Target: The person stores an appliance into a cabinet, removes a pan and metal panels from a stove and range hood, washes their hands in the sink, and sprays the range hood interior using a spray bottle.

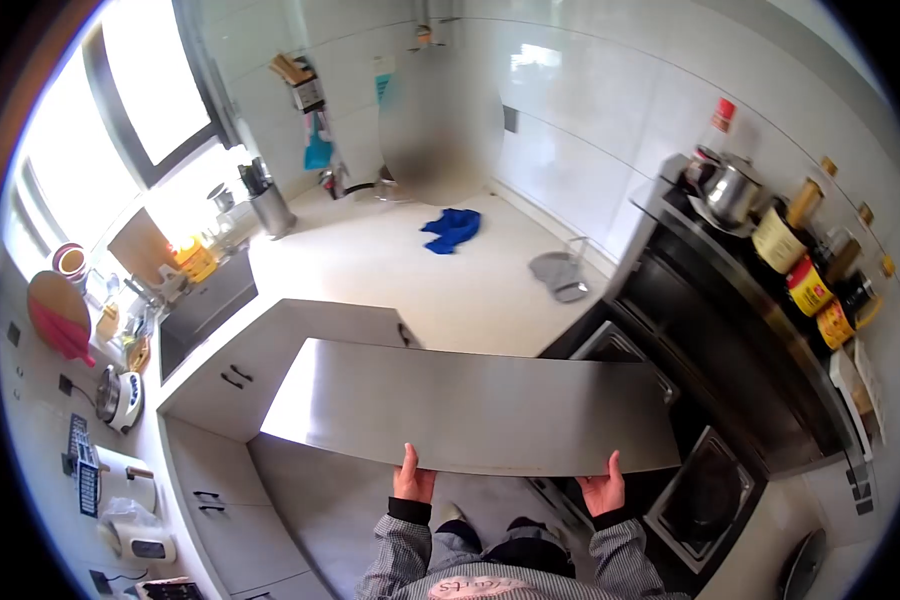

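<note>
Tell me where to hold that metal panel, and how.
Probably its near long edge, from the wearer's side: the metal panel is wide and thin, so left hand and right hand spread apart, thumbs on top, should balance it.

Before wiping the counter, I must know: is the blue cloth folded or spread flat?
Neither: the blue cloth lies crumpled on the counter, with an irregular outline.

You have a wide, flat metal panel (480, 410), silver-grey and smooth, with a bright patch of glare at the end past your left hand (412, 485). Its near edge sits in your left hand and your right hand (602, 490), thumbs on the upper face. It spreads out ahead of both, reaching farther beyond the left hand than the right.
</note>
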The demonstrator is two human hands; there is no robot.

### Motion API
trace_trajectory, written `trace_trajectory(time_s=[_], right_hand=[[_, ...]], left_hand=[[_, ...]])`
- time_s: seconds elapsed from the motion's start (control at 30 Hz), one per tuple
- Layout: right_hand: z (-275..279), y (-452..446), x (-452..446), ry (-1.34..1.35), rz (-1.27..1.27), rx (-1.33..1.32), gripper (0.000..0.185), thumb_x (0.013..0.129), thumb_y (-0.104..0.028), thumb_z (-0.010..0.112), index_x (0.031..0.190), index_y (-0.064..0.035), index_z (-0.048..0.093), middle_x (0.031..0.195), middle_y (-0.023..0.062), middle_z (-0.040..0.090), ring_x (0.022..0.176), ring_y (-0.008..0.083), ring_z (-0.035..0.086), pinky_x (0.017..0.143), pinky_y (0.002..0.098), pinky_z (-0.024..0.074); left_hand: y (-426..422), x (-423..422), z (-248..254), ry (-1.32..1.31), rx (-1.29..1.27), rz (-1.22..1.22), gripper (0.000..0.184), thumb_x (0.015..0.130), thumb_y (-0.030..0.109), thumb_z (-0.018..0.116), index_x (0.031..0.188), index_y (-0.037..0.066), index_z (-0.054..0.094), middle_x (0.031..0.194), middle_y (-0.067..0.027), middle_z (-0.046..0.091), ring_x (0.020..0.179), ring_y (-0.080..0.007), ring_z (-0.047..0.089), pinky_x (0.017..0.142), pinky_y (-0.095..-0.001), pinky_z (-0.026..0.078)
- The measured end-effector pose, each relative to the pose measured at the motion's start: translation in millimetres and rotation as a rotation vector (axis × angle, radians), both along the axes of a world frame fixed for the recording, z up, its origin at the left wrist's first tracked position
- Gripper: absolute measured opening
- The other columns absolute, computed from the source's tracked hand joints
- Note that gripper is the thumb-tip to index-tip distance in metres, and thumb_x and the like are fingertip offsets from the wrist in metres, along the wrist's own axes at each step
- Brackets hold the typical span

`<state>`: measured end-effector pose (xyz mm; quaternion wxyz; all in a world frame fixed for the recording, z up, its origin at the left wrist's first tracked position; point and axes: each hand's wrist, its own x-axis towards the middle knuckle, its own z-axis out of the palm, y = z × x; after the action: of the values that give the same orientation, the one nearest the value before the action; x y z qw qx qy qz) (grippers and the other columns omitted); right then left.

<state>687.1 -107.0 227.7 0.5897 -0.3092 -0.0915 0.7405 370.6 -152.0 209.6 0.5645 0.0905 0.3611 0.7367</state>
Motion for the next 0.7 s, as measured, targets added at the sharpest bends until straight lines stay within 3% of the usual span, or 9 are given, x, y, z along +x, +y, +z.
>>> trace_trajectory(time_s=[0.37,0.57,0.7], right_hand=[[-25.7,130.6,-210.3,-0.007,0.296,-0.049,0.040,0.091,-0.037,0.050,0.119,-0.0083,0.046,0.114,0.0070,0.054,0.102,0.0215,0.054,0.083,0.0364,0.0497],[-69.8,221.1,-279.9,-0.024,0.351,-0.122,0.041,0.087,-0.036,0.057,0.116,-0.0082,0.049,0.114,0.0067,0.055,0.105,0.0224,0.053,0.088,0.0384,0.0457],[-59.7,263.7,-316.0,-0.044,0.322,-0.173,0.037,0.087,-0.034,0.057,0.114,-0.0081,0.051,0.113,0.0067,0.056,0.106,0.0222,0.052,0.089,0.0380,0.0453]], left_hand=[[49.6,-194.9,-30.5,-0.061,0.014,0.291,0.039,0.091,0.028,0.052,0.120,0.003,0.046,0.117,-0.0091,0.053,0.107,-0.0236,0.051,0.091,-0.0405,0.042],[119.1,-273.1,-84.2,-0.103,-0.100,0.306,0.036,0.090,0.025,0.055,0.116,0.001,0.049,0.112,-0.0093,0.056,0.105,-0.0216,0.053,0.088,-0.0383,0.044],[172.3,-304.3,-72.6,-0.116,-0.098,0.287,0.036,0.090,0.024,0.056,0.119,0.004,0.046,0.115,-0.0089,0.054,0.104,-0.0217,0.053,0.089,-0.0384,0.044]])
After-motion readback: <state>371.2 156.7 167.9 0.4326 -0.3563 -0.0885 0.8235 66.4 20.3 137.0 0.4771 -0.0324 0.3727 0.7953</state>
